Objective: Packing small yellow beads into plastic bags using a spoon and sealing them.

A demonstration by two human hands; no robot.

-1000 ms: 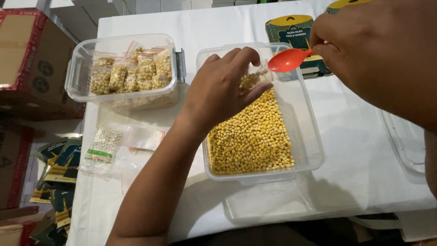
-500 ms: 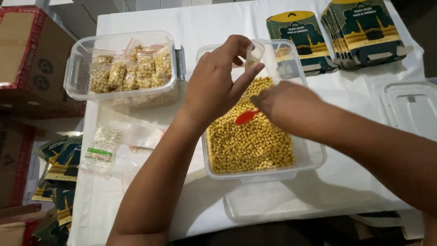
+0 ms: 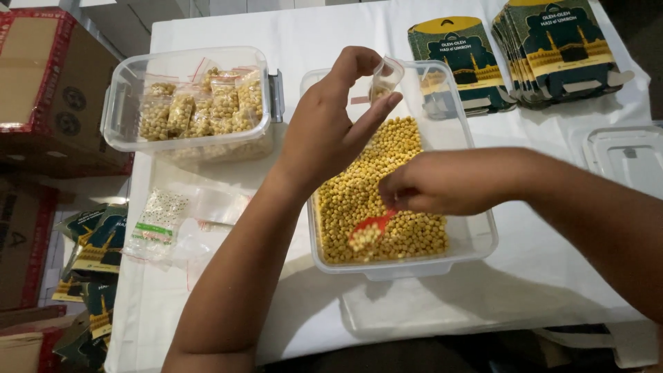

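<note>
The right hand [image 3: 442,183] grips a red spoon [image 3: 369,228] in the chickpeas [image 3: 387,200]; the left hand [image 3: 324,135] pinches a small bag [image 3: 385,77], above and beyond the spoon.

The right hand [image 3: 442,183], raised high at the upper right with the red spoon [image 3: 369,228] a second ago, is now down inside the clear tub [image 3: 476,242], its spoon dipped into the yellow beans [image 3: 387,200] and loaded with them. The left hand [image 3: 324,131] lifts the small clear pouch [image 3: 385,77] a little higher above the beans, its mouth more upright than before.
</note>
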